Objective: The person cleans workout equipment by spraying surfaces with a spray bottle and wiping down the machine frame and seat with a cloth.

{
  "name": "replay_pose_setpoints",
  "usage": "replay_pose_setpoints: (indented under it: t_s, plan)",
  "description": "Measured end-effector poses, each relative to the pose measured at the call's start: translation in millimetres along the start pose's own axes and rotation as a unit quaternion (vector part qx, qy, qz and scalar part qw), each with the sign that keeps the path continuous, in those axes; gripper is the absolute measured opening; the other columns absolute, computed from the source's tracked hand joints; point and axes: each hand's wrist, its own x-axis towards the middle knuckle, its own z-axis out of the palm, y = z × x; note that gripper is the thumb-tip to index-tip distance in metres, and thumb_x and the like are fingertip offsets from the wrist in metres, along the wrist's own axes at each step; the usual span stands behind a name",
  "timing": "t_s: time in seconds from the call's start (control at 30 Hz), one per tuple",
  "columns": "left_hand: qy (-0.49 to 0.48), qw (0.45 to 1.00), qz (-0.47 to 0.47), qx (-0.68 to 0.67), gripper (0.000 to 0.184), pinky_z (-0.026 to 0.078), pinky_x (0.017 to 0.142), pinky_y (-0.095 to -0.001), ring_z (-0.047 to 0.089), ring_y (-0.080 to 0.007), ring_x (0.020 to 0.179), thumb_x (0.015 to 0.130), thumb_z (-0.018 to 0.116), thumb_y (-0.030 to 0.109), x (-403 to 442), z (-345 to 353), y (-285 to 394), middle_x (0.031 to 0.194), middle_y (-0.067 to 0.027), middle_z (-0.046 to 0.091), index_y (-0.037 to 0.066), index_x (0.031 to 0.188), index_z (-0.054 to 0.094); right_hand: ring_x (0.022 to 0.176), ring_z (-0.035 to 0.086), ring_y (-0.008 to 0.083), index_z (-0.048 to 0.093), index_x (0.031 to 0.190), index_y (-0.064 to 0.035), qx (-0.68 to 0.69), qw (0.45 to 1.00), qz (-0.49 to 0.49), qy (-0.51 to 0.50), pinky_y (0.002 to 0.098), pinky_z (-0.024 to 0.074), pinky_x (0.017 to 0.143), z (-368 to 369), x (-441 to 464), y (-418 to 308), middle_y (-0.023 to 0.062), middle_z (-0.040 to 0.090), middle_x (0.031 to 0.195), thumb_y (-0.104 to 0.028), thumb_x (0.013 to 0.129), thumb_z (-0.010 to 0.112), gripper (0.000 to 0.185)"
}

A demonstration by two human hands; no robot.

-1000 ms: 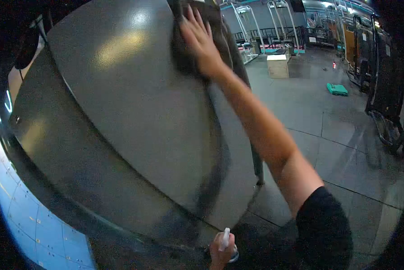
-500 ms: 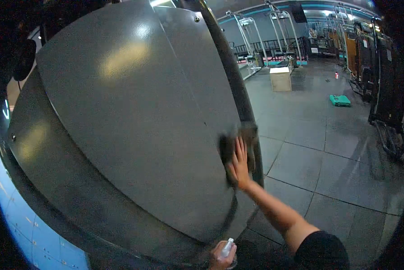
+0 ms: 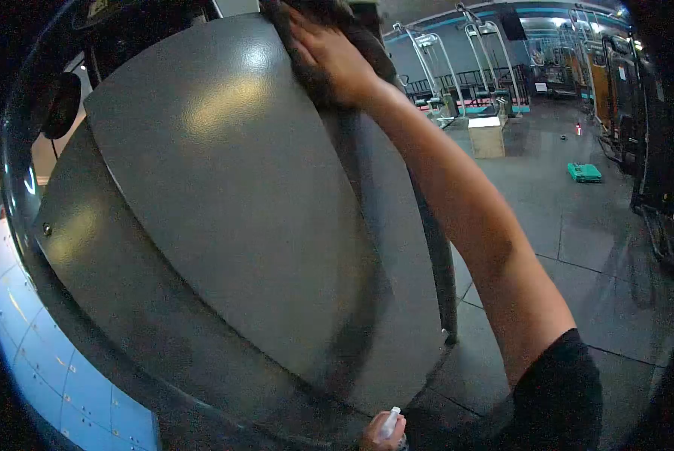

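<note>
A large dark grey curved panel [image 3: 239,203] of a gym machine fills most of the view. High on its right edge, my right hand [image 3: 337,60] presses a dark cloth [image 3: 312,84] against the surface, arm stretched far up. The cloth bunches around and under the fingers, and part of it lies hidden beneath the hand. At the bottom, my left hand [image 3: 374,437] is closed around a spray bottle with a white nozzle [image 3: 390,423]. The rest of the bottle is mostly hidden by the hand and the frame's lower edge.
Dark tiled flooring [image 3: 532,225] extends to the right. A green folded item [image 3: 583,173] lies on it, with a light wooden box [image 3: 487,137] farther back. Cable machines [image 3: 495,64] stand behind, and black equipment [image 3: 645,143] lines the right side. Blue lockers [image 3: 66,368] show at lower left.
My right hand and the cloth have moved from the panel's lower right side up to its top edge. The view has shifted slightly; my left hand still holds the spray bottle low down.
</note>
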Motion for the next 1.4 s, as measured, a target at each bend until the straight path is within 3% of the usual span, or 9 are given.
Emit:
replay_pose_setpoints:
  t_s: [0.27, 0.43, 0.57, 0.67, 0.8, 0.9, 0.93, 1.03, 1.4]
  plan:
    - [-0.152, 0.97, -0.179, -0.065, 0.026, 0.05, 0.07, -0.0397, 0.054, -0.0212, 0.074, 0.101, 0.065, 0.033, 56.1, -33.4, 13.9, 0.092, -0.0078, 0.061, 0.009, 0.111, 0.062, 0.159, 0.014, 0.0377, 0.026, 0.163, -0.0069, -0.029, 0.994, 0.096, -0.044, 0.0556, 0.015, 0.127, -15.1, -146.6, -74.5, 0.0154, 0.017, 0.172, -0.022, 0.104, 0.049, 0.065]
    - [-0.247, 0.665, -0.667, -0.229, 0.03, 0.041, 0.062, -0.0364, 0.044, -0.0162, 0.067, 0.097, 0.072, 0.039, 45.2, -28.7, 18.7, 0.079, -0.0015, 0.053, 0.011, 0.088, 0.062, 0.158, 0.011, 0.0464, 0.031, 0.16, -0.0022, 0.036, 0.965, 0.224, -0.129, 0.0615, 0.0135, 0.125, -51.4, -334.1, -170.5, 0.0217, 0.016, 0.171, -0.018, 0.099, 0.055, 0.067]
    - [-0.191, 0.979, 0.048, -0.046, 0.017, 0.044, 0.063, -0.038, 0.05, -0.0174, 0.068, 0.095, 0.074, 0.025, 31.4, -22.2, -7.1, 0.087, -0.0028, 0.063, 0.011, 0.093, 0.065, 0.156, 0.015, 0.0472, 0.033, 0.16, -0.003, 0.044, 0.951, 0.245, -0.183, 0.0598, 0.0155, 0.125, -60.9, -310.0, -158.7, 0.022, 0.018, 0.17, -0.019, 0.102, 0.054, 0.063]
    - [-0.239, 0.957, 0.128, -0.098, 0.012, 0.045, 0.063, -0.0396, 0.053, -0.0226, 0.066, 0.091, 0.075, 0.016, -12.8, -16.5, -9.9, 0.088, -0.0097, 0.064, 0.009, 0.098, 0.067, 0.152, 0.026, 0.0479, 0.036, 0.159, -0.0084, -0.015, 0.983, 0.141, -0.113, 0.0561, 0.0202, 0.124, -34.4, -181.5, -91.8, 0.0214, 0.028, 0.167, -0.02, 0.103, 0.054, 0.06]
    - [0.137, 0.977, 0.16, -0.016, 0.014, 0.046, 0.063, -0.0392, 0.05, -0.0235, 0.063, 0.089, 0.075, 0.013, 30.6, 22.1, -4.0, 0.08, -0.0108, 0.059, 0.008, 0.1, 0.067, 0.151, 0.031, 0.0421, 0.037, 0.159, -0.0084, 0.072, 0.99, 0.098, -0.076, 0.0518, 0.0255, 0.122, -14.6, -21.0, -12.3, 0.0195, 0.031, 0.166, -0.031, 0.107, 0.046, 0.057]
    - [-0.065, 0.991, 0.023, -0.114, 0.014, 0.047, 0.064, -0.0404, 0.051, -0.0245, 0.064, 0.09, 0.075, 0.013, 42.7, -18.6, 10.3, 0.074, -0.0096, 0.056, 0.007, 0.101, 0.068, 0.152, 0.031, 0.0384, 0.036, 0.159, -0.0089, -0.01, 0.999, 0.04, 0.011, 0.0481, 0.0259, 0.123, -5.7, -8.7, -4.7, 0.0176, 0.031, 0.167, -0.034, 0.109, 0.041, 0.056]
    - [-0.25, 0.868, -0.364, -0.228, 0.015, 0.052, 0.071, -0.0409, 0.057, -0.0268, 0.069, 0.095, 0.069, 0.015, 69.6, -40.6, 32.4, 0.078, -0.0105, 0.058, 0.003, 0.103, 0.068, 0.157, 0.023, 0.0356, 0.032, 0.162, -0.0095, -0.043, 0.997, 0.023, 0.055, 0.0487, 0.0195, 0.126, -0.9, -15.3, -7.1, 0.0166, 0.027, 0.169, -0.036, 0.11, 0.039, 0.059]
    - [-0.022, 0.995, 0.086, 0.041, 0.029, 0.055, 0.083, -0.0382, 0.066, -0.0259, 0.083, 0.101, 0.063, 0.019, 88.7, -33.5, 40.8, 0.093, -0.0139, 0.066, -0.002, 0.121, 0.067, 0.157, 0.018, 0.0412, 0.027, 0.164, -0.0084, -0.029, 0.989, 0.142, 0.022, 0.0545, 0.0151, 0.126, -11.5, -96.1, -42.1, 0.0199, 0.022, 0.17, -0.034, 0.106, 0.047, 0.066]
    - [-0.294, 0.887, -0.286, -0.214, 0.016, 0.056, 0.076, -0.0416, 0.071, -0.0346, 0.089, 0.094, 0.072, 0.013, 64.1, -12.0, 29.9, 0.1, -0.0175, 0.069, 0.0, 0.104, 0.068, 0.15, 0.028, 0.044, 0.031, 0.155, 0.0042, -0.053, 0.672, 0.734, -0.087, 0.0471, 0.0245, 0.124, -41.5, -618.8, -307.8, 0.0261, 0.025, 0.163, -0.012, 0.106, 0.047, 0.055]
